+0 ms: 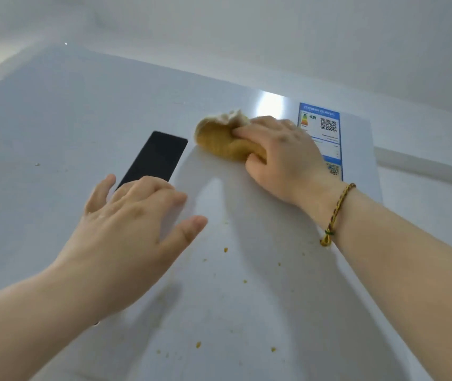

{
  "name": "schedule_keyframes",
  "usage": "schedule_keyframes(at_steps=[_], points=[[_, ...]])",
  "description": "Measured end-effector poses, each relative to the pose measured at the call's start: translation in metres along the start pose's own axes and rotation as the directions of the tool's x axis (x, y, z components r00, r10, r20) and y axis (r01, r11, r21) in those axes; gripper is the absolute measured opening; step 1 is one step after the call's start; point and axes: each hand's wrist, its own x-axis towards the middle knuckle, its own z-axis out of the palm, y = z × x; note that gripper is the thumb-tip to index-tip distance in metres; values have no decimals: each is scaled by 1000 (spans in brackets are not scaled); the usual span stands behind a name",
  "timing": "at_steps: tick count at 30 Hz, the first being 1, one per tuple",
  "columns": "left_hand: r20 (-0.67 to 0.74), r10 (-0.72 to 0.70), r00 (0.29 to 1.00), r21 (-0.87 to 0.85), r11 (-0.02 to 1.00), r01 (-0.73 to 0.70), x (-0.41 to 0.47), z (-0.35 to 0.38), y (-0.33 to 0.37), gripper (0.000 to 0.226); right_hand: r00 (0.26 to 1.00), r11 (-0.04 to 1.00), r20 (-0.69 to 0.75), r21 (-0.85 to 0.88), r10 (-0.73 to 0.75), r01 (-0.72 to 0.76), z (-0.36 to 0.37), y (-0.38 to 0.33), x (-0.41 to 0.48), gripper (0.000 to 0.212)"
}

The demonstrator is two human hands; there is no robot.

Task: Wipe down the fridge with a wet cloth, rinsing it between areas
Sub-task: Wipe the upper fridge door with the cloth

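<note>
The pale grey fridge door (54, 119) fills the view, seen from close below. A bunched yellow cloth (220, 140) is pressed against its upper part, and my right hand (282, 155) grips it with fingers curled over the top and thumb underneath. My left hand (131, 226) lies flat on the door lower left, fingers straight, their tips on the lower end of the black display panel (156, 158). Small yellow crumbs (225, 249) dot the door below the hands.
A blue-edged energy label (326, 125) with QR codes is stuck on the door just right of my right hand. The white ceiling (247, 28) lies beyond the fridge's top edge. A braided bracelet (337, 213) circles my right wrist.
</note>
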Motion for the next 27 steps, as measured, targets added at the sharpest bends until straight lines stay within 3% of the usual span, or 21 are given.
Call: schedule_keyframes(at_steps=[2,3,7,9,11,15,17,19,21,24,27], points=[[7,-14,1000,9,1000,14,-2,1,2,87,994,995,48,7,-98,97,-5,10,-8,46],[9,-29,1000,-1,1000,29,-4,1,4,86,997,998,53,-4,-64,64,-10,24,-6,46],[19,-75,997,16,997,75,-7,5,6,87,949,948,0,30,316,-316,-23,74,8,44],[33,-89,995,28,996,88,-8,5,6,89,939,939,-20,35,343,-342,-21,72,4,42],[46,-93,995,38,995,91,-9,5,7,91,970,967,-18,79,242,-240,-17,56,-10,40],[53,-118,992,39,992,116,-8,3,11,93,993,978,2,173,-120,118,-11,19,-48,40],[59,-136,989,49,990,133,-7,3,12,95,983,972,54,170,-175,163,-14,21,-45,47],[65,-140,988,62,989,136,-8,3,11,96,989,992,84,60,-120,115,-17,40,-31,45],[75,-129,989,73,990,123,-9,4,11,96,993,994,86,-83,75,-68,-27,68,-18,42],[67,-125,990,79,990,119,-10,5,10,95,939,936,33,-99,342,-337,-35,89,-14,47],[51,-112,992,75,991,108,-9,7,11,93,956,948,60,-158,288,-276,-31,76,-28,54]])
